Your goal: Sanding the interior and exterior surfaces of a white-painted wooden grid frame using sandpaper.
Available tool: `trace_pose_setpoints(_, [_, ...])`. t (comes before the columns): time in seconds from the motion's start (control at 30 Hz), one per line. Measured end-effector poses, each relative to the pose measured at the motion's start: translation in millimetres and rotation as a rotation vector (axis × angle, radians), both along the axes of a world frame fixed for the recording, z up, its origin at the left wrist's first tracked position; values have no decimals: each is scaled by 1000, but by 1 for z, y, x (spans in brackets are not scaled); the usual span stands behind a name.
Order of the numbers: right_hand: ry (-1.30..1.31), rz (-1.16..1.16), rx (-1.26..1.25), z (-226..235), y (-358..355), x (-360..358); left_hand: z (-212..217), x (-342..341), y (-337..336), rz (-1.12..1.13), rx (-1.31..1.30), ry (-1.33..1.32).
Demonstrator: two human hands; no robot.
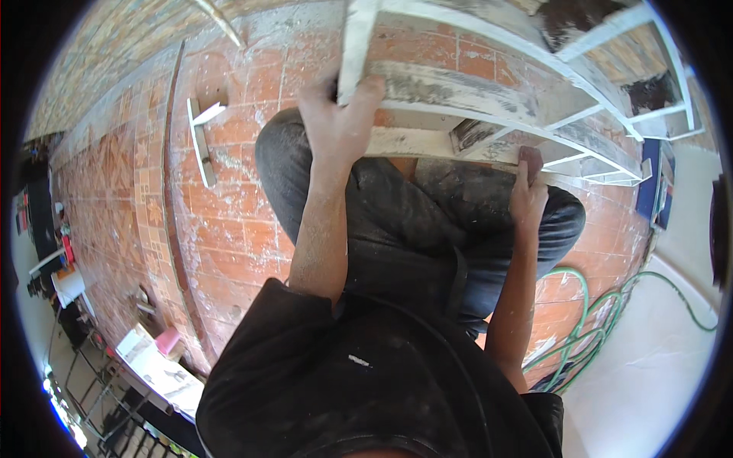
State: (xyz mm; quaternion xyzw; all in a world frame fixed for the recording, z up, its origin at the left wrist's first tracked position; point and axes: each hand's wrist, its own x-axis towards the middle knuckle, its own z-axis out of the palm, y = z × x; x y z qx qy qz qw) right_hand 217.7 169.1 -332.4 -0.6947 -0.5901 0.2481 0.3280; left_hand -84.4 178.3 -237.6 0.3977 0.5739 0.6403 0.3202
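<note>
A white-painted wooden frame [473,114] with long rails and short cross pieces lies over the floor in front of my crossed legs, its paint worn and smeared grey in places. At its left end my left hand [338,126] is wrapped round a white upright post [356,49]. Farther right, my right hand [528,200] pinches a small reddish-brown piece of sandpaper [530,157] against the frame's near rail. Pale dust coats both hands and my dark trousers.
A white wooden offcut [200,145] lies on the dusty orange tiles to the left. Coiled green hose [588,328] sits at the lower right beside a white wall [649,366]. A white board [164,370] and a pink block [166,340] are at the lower left.
</note>
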Motion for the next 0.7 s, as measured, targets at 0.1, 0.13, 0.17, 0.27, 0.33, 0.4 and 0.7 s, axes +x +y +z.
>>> trace_pose_setpoints(0.1, [-82,-108,-308,8,22,12,-2,-4,0,16,-49,79])
trace_pose_setpoints(0.13, [-58,-112,-225,7,18,10,0,-4,3,-17,16,51])
trace_pose_setpoints(0.17, [-35,-115,-141,6,14,7,-2,-1,1,-11,6,40])
trace_pose_setpoints(0.27, [-153,-94,-41,13,-20,-29,-1,1,2,-4,37,105])
trace_pose_setpoints(0.33, [-158,-78,-96,21,-19,-24,-2,-3,-1,-6,45,99])
trace_pose_setpoints(0.4, [-346,-149,-273,30,-2,-4,-2,-3,-1,-20,57,85])
trace_pose_setpoints(0.7, [-198,-149,-264,34,1,-3,2,-4,-1,-37,-19,49])
